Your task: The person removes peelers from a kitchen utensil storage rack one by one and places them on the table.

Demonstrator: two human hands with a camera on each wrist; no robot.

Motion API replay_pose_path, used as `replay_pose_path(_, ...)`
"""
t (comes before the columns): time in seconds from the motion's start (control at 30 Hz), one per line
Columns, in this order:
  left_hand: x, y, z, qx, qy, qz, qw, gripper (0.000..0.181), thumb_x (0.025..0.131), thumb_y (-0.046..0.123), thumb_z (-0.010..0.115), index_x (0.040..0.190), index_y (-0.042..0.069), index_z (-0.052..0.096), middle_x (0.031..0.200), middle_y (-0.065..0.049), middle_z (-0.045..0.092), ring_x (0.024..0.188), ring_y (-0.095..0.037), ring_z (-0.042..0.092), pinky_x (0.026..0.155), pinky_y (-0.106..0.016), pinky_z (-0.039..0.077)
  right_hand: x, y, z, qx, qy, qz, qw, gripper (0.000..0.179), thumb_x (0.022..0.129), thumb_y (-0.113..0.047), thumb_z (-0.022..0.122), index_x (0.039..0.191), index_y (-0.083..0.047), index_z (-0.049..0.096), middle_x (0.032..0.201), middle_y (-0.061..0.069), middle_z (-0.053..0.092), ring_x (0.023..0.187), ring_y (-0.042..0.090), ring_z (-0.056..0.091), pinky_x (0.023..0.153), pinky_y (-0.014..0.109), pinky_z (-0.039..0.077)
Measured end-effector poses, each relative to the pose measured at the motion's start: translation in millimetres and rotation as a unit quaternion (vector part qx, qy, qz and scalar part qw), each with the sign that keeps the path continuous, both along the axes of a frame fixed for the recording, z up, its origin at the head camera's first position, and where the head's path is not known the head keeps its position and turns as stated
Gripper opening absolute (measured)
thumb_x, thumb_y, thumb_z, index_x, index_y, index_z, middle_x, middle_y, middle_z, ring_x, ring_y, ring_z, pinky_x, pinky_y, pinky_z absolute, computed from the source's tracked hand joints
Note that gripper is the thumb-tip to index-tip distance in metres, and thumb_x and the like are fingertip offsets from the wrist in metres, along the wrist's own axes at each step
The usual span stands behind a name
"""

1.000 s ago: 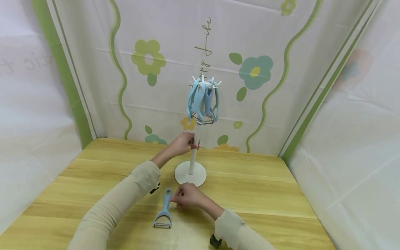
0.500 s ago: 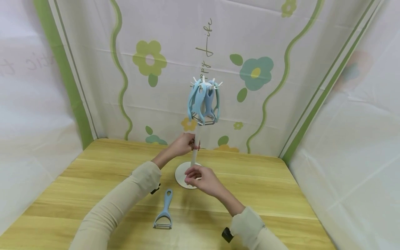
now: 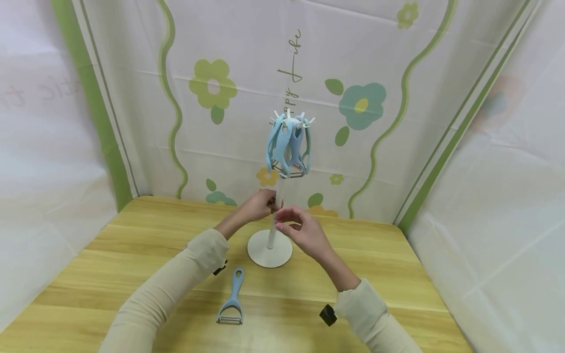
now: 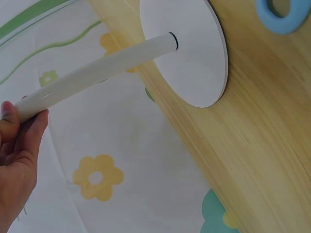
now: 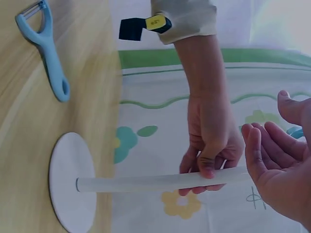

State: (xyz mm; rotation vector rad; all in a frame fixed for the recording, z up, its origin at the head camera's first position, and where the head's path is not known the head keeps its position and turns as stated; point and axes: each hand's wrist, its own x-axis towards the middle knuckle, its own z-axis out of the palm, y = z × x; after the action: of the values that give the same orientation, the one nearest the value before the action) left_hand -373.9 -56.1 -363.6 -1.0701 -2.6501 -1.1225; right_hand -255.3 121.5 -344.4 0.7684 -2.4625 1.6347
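A white stand with an upright pole (image 3: 279, 185) and a round base (image 3: 258, 252) stands toward the back of the wooden table. Several light-blue peelers (image 3: 281, 147) hang from the hooks at its top, blades down. My left hand (image 3: 257, 206) grips the pole below them, thumb and fingers around it, as the right wrist view also shows. My right hand (image 3: 308, 234) hovers in front of the pole, fingers loosely bent, thumb apart, holding nothing. One more blue peeler (image 3: 236, 284) lies flat on the table in front of the base, its blade toward me.
The wooden table (image 3: 353, 274) has a printed white cloth with flowers (image 3: 362, 105) hanging behind it. White cloth walls (image 3: 499, 220) rise on the left and right sides. Black straps (image 3: 328, 315) sit at the sleeve cuffs.
My right hand has left its place beside the lying peeler and risen, away from me, up to the pole. My left hand keeps its hold on the pole.
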Motion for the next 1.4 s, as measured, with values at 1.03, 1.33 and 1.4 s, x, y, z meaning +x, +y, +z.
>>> replay_pose_path(1.03, 3.3, 1.5, 2.3, 0.014, -0.049, 0.003, 0.9987, 0.008, 0.093, -0.004, 0.063, 0.096, 0.002, 0.068, 0.091, -0.010, 0.074, 0.084, -0.017, 0.071, 0.081, -0.034, 0.061, -33.3, 0.9, 90.2, -0.134, 0.149, -0.134, 0.9705, 0.035, 0.094, -0.008, 0.069, 0.124, 0.004, 0.057, 0.116, 0.017, 0.065, 0.107, 0.021, 0.065, 0.094, 0.023, 0.056)
replay_pose_path(1.33, 3.7, 2.1, 1.9, 0.010, -0.051, 0.006, 0.9986, 0.008, 0.093, -0.003, 0.063, 0.099, 0.001, 0.067, 0.093, -0.011, 0.075, 0.085, -0.019, 0.072, 0.080, -0.032, 0.061, -50.5, -6.3, 105.3, -0.137, 0.125, -0.151, 0.9709, 0.041, 0.093, -0.010, 0.071, 0.129, 0.000, 0.055, 0.124, 0.016, 0.063, 0.115, 0.025, 0.063, 0.105, 0.038, 0.052)
replay_pose_path(1.4, 3.8, 2.1, 1.8, 0.010, -0.051, 0.004, 0.9986, 0.008, 0.094, -0.003, 0.063, 0.099, 0.001, 0.067, 0.093, -0.011, 0.074, 0.086, -0.019, 0.072, 0.080, -0.032, 0.061, -52.2, -7.5, 108.4, -0.137, 0.111, -0.154, 0.9722, 0.043, 0.092, -0.011, 0.071, 0.131, -0.003, 0.054, 0.126, 0.015, 0.063, 0.115, 0.025, 0.064, 0.104, 0.037, 0.052)
